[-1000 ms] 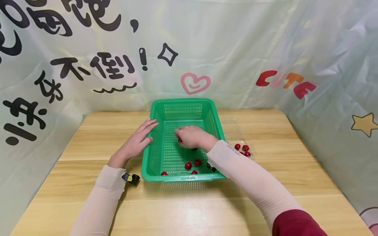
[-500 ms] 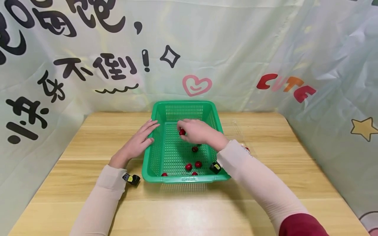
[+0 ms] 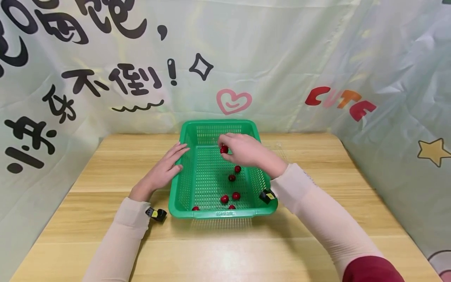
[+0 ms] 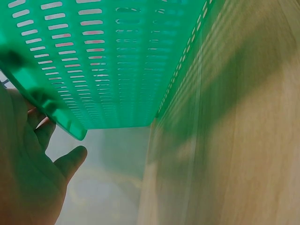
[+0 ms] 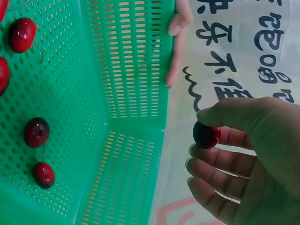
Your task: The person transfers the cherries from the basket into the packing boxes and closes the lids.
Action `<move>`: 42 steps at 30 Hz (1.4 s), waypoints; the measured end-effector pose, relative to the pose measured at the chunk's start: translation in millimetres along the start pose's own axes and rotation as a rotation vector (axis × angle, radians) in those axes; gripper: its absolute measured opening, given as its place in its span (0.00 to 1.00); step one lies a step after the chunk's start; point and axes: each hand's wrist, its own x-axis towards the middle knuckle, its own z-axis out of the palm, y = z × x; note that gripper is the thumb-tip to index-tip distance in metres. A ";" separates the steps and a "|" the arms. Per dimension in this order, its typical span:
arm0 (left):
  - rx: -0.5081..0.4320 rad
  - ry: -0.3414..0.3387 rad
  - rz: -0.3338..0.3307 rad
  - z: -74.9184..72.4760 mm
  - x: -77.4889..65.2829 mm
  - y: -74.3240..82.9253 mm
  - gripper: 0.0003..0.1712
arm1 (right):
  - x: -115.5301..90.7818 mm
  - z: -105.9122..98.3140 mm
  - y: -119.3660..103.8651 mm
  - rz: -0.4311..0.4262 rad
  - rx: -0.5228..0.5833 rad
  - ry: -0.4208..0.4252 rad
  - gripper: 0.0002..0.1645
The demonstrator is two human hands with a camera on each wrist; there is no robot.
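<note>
The head view looks forward and down over the table [image 3: 225, 250], basket [image 3: 218, 214] and curtain [image 3: 275, 51]. The left wrist view faces the basket's outside closely, seemingly from low down; the right wrist view, also near, looks inside, sharing that interior and the curtain with the head view.

Green basket [image 3: 225, 213], red cherries [image 3: 224, 199], wood-grained table [image 3: 197, 254]

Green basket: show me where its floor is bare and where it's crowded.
Bare: basket floor, middle left, between the left wall and the cherries. Crowded: the near end, with four cherries; the right hand, holding another cherry, hangs over the far part.
</note>
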 end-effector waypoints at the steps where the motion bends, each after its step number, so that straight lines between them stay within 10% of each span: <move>1: 0.000 0.001 0.001 0.0 0.1 -0.2 0.32 | -1.3 -1.4 0.3 0.000 0.000 0.006 0.16; 42: -0.005 0.005 0.003 -0.5 0.5 -0.3 0.32 | -63.9 14.0 44.8 0.092 0.073 0.074 0.12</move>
